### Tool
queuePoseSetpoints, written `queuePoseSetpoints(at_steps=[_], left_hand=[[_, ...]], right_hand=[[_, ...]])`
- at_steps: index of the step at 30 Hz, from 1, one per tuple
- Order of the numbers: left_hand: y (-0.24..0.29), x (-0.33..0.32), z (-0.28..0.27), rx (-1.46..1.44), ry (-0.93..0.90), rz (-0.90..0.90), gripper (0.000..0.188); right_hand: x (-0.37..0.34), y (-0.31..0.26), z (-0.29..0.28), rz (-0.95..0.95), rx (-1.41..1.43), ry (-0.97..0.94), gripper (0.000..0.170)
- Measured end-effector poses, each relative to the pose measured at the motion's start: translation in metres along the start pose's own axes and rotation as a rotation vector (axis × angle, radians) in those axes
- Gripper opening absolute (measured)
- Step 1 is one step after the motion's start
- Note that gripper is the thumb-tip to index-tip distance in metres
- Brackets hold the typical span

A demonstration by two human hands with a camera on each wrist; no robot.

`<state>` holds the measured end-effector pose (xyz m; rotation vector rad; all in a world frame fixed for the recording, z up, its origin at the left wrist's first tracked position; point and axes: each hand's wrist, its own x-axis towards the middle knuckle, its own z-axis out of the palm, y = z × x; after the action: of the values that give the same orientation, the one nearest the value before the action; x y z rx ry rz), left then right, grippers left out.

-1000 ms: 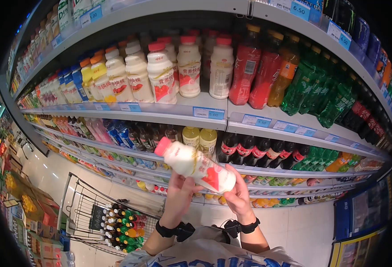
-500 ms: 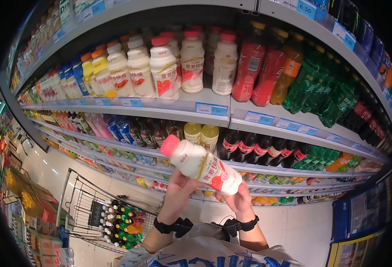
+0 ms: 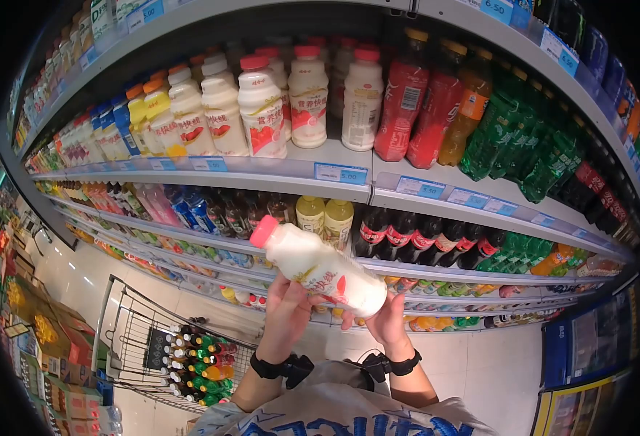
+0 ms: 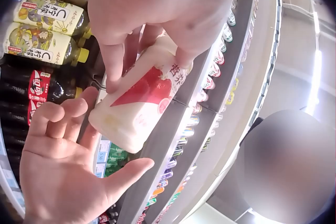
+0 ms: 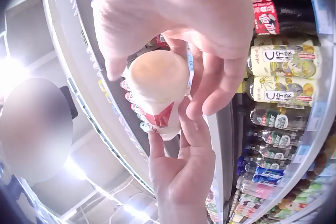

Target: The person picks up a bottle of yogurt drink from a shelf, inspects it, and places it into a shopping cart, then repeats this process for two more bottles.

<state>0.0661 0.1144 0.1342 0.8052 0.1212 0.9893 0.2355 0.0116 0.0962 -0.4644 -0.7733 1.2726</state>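
A white plastic milk-drink bottle (image 3: 312, 261) with a pink cap and a red-patterned label is held tilted in front of the shelves, its cap toward the upper left. My left hand (image 3: 288, 312) grips it around the middle, thumb on one side and fingers on the other, as the left wrist view shows. Beside the bottle's base, my right hand (image 4: 68, 171) has its thumb spread and its fingers loosely bent. In the right wrist view the round white base faces the camera below the right hand (image 5: 178, 14).
Similar milk-drink bottles (image 3: 262, 109) line the upper shelf (image 3: 276, 172), next to red, orange and green soda bottles. Dark cola bottles (image 3: 425, 240) and yellow drinks (image 3: 310, 215) stand one shelf lower. A wire shopping cart (image 3: 120, 341) loaded with bottles stands at lower left.
The bottle has turned about its length, so its printed front faces more downward. My right hand's fingers have loosened from around the base, while the left keeps its grip.
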Motion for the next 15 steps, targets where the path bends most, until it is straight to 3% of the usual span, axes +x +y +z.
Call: queuePoseSetpoints(at_steps=[2,6,8,12,15], left_hand=[[0.003,0.000,0.008,0.022,0.005,0.035,0.058],[0.006,0.003,0.008,0.128,0.054,0.027,0.059],[0.004,0.002,0.003,0.144,0.078,0.001,0.059],[0.002,0.000,-0.001,0.136,0.023,0.012,0.046],[-0.001,-0.003,0.007,0.218,0.054,0.049,0.047]], right_hand=[[-0.001,-0.002,0.003,0.055,-0.182,0.007,0.084],[0.000,-0.002,0.021,0.004,-0.237,0.032,0.094],[0.000,0.001,0.023,-0.089,-0.261,0.100,0.092],[0.000,0.004,0.015,-0.142,-0.173,0.048,0.079],[0.002,0.000,0.019,-0.239,-0.393,0.105,0.080]])
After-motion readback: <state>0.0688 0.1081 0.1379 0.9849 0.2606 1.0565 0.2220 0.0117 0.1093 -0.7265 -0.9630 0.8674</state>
